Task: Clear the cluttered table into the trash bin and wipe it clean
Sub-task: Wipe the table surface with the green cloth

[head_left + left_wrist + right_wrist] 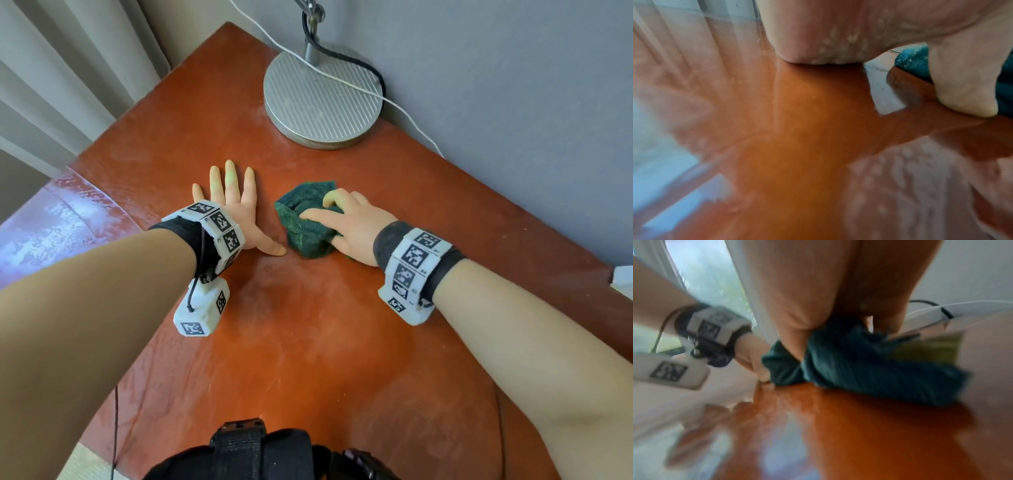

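Note:
A bunched dark green cloth (305,222) lies in the middle of the glossy red-brown table (308,342). My right hand (346,222) grips the cloth, fingers curled over its top and thumb tucked at its near side. In the right wrist view, blurred, the cloth (859,363) sits under my fingers (803,305) on the table. My left hand (233,202) rests flat on the table just left of the cloth, fingers straight and spread, thumb tip close to the cloth's near corner. The left wrist view shows the palm on the table (797,129) and the cloth (914,61) beyond the thumb (962,89).
A round ribbed metal lamp base (322,99) stands at the far side of the table against the grey wall, with a black cord and a white cable (404,113) trailing over it. Curtains (61,75) hang to the left. A white object (621,277) pokes in at the right edge.

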### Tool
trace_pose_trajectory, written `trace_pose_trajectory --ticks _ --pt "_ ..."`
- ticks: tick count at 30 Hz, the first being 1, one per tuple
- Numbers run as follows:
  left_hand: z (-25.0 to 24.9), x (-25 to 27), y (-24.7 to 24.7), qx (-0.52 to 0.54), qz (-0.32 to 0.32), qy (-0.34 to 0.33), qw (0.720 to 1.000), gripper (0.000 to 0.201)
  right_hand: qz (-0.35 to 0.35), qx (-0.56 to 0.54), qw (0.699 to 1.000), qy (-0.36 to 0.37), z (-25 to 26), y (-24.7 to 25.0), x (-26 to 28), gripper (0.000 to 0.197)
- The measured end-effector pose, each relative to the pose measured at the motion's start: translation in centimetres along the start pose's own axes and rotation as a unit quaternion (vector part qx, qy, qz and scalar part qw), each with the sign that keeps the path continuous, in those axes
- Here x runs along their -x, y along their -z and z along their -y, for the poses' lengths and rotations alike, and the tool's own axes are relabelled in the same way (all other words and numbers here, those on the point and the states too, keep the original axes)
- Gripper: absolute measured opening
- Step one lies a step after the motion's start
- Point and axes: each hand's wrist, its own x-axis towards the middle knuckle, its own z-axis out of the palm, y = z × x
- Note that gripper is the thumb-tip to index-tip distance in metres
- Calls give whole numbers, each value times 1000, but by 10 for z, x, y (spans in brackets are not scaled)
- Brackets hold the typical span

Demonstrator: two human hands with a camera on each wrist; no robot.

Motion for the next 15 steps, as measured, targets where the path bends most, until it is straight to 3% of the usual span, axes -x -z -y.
trace_pose_trajectory --ticks 3,5,7,9,11,15 --pt "0 0 -1 -2 1 -1 1000 143 -9 -3 999 -49 -32 8 -6 59" --pt "-1 -1 -1 -2 2 3 1000 143 -51 -14 987 -149 -66 19 -8 58" --pt "-1 -2 0 -2 1 4 1000 143 -111 -33 952 -284 -100 27 -4 53" --pt "-1 -3 0 1 -1 2 1000 143 -126 -60 913 -383 -124 34 3 51" --pt "-1 -3 0 -2 0 2 1000 143 -130 -93 902 -400 -132 40 9 49" --pt "-3 -1 3 -2 1 5 1000 142 -195 -113 912 -343 -121 52 30 44"
